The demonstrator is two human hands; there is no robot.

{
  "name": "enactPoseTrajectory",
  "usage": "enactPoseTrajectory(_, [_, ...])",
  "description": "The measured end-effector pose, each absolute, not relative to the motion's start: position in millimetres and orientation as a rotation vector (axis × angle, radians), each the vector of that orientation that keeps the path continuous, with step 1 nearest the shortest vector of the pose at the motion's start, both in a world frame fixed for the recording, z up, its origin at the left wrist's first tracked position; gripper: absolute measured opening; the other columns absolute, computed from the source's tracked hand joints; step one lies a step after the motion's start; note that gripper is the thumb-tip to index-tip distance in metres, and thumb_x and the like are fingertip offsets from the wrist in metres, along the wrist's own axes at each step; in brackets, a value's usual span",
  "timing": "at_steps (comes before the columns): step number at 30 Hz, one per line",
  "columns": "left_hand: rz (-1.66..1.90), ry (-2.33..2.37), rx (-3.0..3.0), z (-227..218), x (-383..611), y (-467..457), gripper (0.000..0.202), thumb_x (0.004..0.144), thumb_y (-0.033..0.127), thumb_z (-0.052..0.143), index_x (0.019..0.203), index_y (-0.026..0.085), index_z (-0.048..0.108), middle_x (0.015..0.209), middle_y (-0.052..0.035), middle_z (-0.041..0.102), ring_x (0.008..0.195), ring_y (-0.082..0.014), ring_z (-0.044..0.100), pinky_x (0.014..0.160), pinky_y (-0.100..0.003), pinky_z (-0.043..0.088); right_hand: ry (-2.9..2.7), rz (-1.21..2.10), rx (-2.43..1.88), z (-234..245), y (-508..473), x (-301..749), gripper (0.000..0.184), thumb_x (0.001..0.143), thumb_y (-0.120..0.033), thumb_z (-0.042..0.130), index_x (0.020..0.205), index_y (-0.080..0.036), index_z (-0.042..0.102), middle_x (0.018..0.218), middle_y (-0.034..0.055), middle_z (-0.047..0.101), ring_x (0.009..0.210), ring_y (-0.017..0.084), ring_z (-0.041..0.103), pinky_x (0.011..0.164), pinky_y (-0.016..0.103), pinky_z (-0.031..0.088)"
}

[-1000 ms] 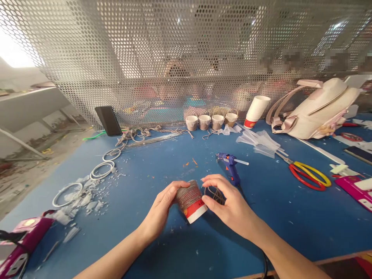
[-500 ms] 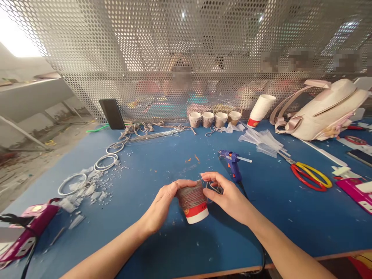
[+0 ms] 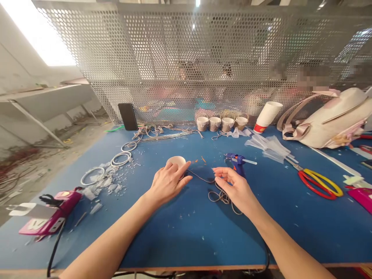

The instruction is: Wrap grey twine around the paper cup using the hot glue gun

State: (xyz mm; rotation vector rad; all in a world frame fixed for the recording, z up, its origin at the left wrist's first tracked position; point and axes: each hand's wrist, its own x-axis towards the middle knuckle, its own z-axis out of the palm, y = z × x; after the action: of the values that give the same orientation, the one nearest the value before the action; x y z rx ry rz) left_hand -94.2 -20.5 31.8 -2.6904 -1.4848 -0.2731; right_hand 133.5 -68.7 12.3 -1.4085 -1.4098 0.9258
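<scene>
Can read no words or numbers. Can see only indistinct red print (image 3: 260, 128) on stacked cups (image 3: 271, 114) beyond the right hand (image 3: 234, 186)

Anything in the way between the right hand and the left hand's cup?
Partly, yes: the left hand is at the cup, its thumb and forefinger pointing toward the right hand. Otherwise only the cord visibly crosses the gap.

A head-worn camera looks forward and down over the left hand (image 3: 167, 183) and right hand (image 3: 234, 188), forearms (image 3: 114, 230) near below, the perforated screen (image 3: 162, 46) farther off beyond the grip.
</scene>
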Motion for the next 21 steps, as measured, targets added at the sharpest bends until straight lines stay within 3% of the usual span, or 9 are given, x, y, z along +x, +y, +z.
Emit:
enactPoseTrajectory(5, [-0.329, -1.559, -2.658, 39.7, -96.2, -23.1, 0.049, 0.094, 0.052, 0.033, 0.138, 0.031, 0.043, 0.122, -0.0078, 0.06, 0.109, -0.0276, 0.054, 0.066, -0.034, 0.055, -1.438, 0.89, -1.368, 9.4, -67.8, 137.4, 0.03, 0.08, -0.044, 0.057, 0.099, -0.021, 0.063, 0.106, 0.0081, 0.066, 0.092, 0.021, 0.061, 0.082, 0.036, 0.049])
enactPoseTrajectory(9, [-0.544, -1.551, -2.567, 54.8, -107.6, -27.0, 0.048, 0.093, 0.053, 0.037, 0.131, 0.028, 0.052, 0.119, -0.0088, 0.062, 0.109, -0.0271, 0.054, 0.07, -0.031, 0.053, -1.46, 0.844, -1.347, 13.4, -72.0, 136.5, 0.029, 0.083, -0.043, 0.057, 0.1, -0.02, 0.063, 0.094, 0.0069, 0.067, 0.085, 0.02, 0.062, 0.076, 0.035, 0.05])
enactPoseTrajectory(15, [-1.493, -1.646, -2.277, 67.6, -130.6, -18.1, 0.037, 0.088, 0.045, 0.047, 0.112, 0.022, 0.065, 0.102, -0.0071, 0.067, 0.102, -0.0241, 0.058, 0.087, -0.034, 0.047, -1.458, 0.724, -1.236, 13.9, -72.0, 127.0, 0.026, 0.078, -0.046, 0.061, 0.082, -0.02, 0.058, 0.077, 0.0039, 0.064, 0.069, 0.018, 0.059, 0.068, 0.032, 0.05])
enactPoseTrajectory(21, [-1.916, -1.747, -2.002, 74.2, -149.8, -26.9, 0.037, 0.089, 0.038, 0.04, 0.114, 0.016, 0.058, 0.09, -0.0075, 0.066, 0.079, -0.0185, 0.063, 0.057, -0.025, 0.051, -1.403, 0.601, -1.19, 5.1, -62.7, 124.6, 0.032, 0.074, -0.051, 0.063, 0.069, -0.023, 0.048, 0.066, 0.0, 0.056, 0.06, 0.016, 0.053, 0.062, 0.031, 0.047])
